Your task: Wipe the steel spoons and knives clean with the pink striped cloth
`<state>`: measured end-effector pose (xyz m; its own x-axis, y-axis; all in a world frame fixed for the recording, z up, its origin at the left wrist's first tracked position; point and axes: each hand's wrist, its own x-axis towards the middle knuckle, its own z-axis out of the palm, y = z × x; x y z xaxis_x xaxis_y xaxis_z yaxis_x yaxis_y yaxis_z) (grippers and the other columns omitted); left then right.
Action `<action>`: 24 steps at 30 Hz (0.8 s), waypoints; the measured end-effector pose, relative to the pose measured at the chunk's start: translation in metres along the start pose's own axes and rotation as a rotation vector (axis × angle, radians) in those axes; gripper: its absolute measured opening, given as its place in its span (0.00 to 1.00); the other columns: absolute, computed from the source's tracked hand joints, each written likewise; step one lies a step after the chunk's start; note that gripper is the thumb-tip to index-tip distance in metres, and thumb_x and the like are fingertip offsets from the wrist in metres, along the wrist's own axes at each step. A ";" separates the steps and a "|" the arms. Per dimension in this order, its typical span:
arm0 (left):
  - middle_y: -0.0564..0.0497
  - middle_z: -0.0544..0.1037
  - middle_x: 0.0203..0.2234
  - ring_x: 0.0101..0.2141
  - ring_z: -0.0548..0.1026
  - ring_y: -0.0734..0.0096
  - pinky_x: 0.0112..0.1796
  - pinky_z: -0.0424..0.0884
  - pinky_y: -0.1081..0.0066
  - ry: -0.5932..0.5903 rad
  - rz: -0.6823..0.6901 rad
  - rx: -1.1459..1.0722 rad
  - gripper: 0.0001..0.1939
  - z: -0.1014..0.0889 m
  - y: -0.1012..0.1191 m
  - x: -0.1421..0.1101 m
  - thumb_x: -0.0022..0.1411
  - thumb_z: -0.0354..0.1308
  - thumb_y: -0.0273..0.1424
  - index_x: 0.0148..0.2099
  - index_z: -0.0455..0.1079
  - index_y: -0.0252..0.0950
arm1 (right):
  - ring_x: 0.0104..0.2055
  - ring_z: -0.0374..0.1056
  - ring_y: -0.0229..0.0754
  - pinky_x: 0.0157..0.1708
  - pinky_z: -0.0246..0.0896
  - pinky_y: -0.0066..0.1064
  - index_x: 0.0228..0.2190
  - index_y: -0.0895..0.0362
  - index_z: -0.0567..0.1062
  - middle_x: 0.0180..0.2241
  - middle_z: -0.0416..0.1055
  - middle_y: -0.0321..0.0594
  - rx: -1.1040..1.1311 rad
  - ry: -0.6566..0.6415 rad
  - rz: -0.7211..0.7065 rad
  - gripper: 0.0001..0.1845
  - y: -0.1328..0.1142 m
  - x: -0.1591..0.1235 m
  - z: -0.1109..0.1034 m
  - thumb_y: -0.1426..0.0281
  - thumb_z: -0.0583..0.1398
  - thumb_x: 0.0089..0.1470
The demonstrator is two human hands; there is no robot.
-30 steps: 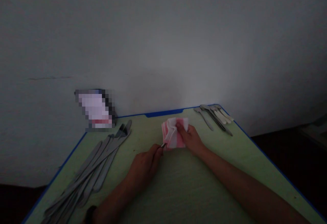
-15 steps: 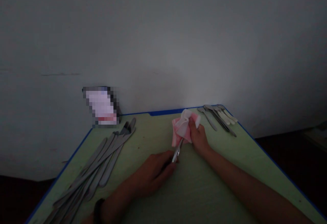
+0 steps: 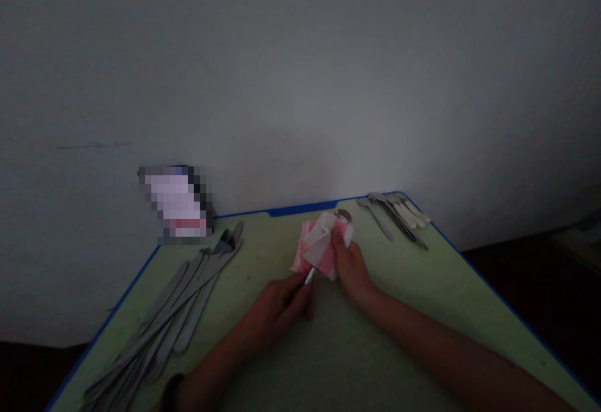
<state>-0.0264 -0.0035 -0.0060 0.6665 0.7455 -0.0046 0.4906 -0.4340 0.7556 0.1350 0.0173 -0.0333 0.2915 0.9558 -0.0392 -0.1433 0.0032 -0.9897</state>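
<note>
My left hand (image 3: 282,300) is closed around the handle end of a metal spoon (image 3: 310,275), low over the middle of the table. A pink and white cloth (image 3: 318,244) is wrapped about the spoon's middle, and the rounded bowl shows past its far edge. My right hand (image 3: 353,272) grips the cloth, thumb on top, pressing it around the spoon. The part of the spoon inside the cloth is hidden.
The light green table (image 3: 263,374) has a blue edge and stands against a grey wall. Several knives (image 3: 188,312) lie piled on the left. Several spoons (image 3: 394,215) lie at the back right. A blurred-out screen device (image 3: 176,205) leans at the back left.
The cloth and my right hand have moved down the spoon toward my left hand, so the bowl now shows beyond the cloth and less handle is bare. The view has shifted slightly.
</note>
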 end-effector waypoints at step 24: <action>0.60 0.53 0.10 0.12 0.53 0.79 0.14 0.50 0.77 0.652 -0.456 -0.643 0.25 -0.001 -0.006 0.006 0.61 0.39 0.49 0.20 0.53 0.37 | 0.35 0.68 0.40 0.40 0.61 0.34 0.39 0.59 0.72 0.33 0.73 0.40 0.014 -0.542 -0.059 0.18 -0.005 0.027 -0.023 0.61 0.58 0.48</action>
<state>-0.0260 0.0035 -0.0102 -0.0372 0.9852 -0.1674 0.0992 0.1704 0.9804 0.1656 0.0366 -0.0330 -0.2292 0.9685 0.0969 -0.1553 0.0619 -0.9859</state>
